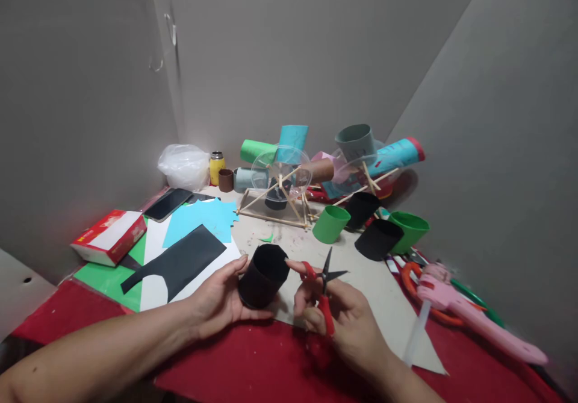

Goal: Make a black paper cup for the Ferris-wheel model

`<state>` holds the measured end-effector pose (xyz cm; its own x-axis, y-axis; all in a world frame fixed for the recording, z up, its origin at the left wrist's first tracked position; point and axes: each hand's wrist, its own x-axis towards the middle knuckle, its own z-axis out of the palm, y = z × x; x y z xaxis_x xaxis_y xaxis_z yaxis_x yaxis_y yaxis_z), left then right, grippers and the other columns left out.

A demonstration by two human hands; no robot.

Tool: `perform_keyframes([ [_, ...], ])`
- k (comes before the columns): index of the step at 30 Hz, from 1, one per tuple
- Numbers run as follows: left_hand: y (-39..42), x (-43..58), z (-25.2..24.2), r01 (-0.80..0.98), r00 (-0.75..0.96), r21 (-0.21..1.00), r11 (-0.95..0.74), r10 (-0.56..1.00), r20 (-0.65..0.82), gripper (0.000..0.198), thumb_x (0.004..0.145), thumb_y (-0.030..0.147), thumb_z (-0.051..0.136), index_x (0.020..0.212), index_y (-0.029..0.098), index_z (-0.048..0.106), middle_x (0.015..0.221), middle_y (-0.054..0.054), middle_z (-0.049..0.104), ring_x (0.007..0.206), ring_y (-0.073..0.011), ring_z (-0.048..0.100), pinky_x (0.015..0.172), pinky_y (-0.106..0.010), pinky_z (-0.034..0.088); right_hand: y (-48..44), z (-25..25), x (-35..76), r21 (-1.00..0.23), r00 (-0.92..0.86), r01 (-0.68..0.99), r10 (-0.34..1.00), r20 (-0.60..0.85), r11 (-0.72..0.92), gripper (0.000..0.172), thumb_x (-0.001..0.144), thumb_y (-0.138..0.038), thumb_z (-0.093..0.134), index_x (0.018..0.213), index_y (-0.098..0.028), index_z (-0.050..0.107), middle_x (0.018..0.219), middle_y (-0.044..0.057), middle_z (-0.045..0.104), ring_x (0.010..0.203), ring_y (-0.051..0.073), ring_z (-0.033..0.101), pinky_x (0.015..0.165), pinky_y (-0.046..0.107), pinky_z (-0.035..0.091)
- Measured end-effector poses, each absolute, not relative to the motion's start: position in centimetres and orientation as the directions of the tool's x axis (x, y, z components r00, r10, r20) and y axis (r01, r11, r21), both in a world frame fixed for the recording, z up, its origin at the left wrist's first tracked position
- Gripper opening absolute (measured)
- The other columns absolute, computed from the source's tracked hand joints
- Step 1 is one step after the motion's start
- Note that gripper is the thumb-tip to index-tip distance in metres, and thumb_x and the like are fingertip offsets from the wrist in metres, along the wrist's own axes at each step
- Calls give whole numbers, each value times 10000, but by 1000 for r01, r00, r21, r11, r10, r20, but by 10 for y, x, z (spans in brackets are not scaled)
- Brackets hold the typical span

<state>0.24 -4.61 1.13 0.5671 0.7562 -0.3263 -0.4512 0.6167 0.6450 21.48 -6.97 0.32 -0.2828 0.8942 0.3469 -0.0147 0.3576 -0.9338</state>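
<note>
My left hand [217, 300] is closed around a black paper tube [263, 275], holding it tilted just above the red table [253, 367], its open end facing up and right. My right hand [343, 324] grips small red-handled scissors [323, 291], blades open and pointing up, right beside the tube's rim. My right forefinger stretches toward the tube. A grey card sheet [374, 288] lies under both hands.
Black [180, 261], blue [203, 219] and green paper sheets lie at left with a red box [109, 237] and a phone [168, 203]. Behind stand a stick-and-tube wheel model [282, 183], green [331, 224] and black cups [378, 239]. A pink glue gun [469, 315] lies at right.
</note>
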Motion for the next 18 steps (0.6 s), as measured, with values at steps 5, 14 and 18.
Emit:
perform_keyframes([
  [5,-43,2,12,-443,563,641,626,751,-344,434,928,426,509,1208,101,571,1111,-194,665,964,-295,690,858,-434,532,-65,5,217,-922,-166,32,912,376,386,478,856,-411,676,1274,-186,627,656,-9,604,473,106,487,453,235,448],
  [14,-35,2,5,-470,575,651,596,767,-286,391,917,446,515,1126,120,565,981,-161,671,833,-274,711,806,-434,551,-54,-4,208,-849,23,205,865,502,487,417,842,-395,683,1172,-142,657,652,-8,623,490,124,531,517,278,485],
  [18,-32,1,3,-486,539,672,559,797,-274,380,925,451,504,1137,140,554,957,-132,669,781,-247,703,774,-430,561,-65,4,197,-794,109,240,798,593,558,414,908,-443,587,1226,-179,606,869,73,697,543,137,584,494,276,473],
])
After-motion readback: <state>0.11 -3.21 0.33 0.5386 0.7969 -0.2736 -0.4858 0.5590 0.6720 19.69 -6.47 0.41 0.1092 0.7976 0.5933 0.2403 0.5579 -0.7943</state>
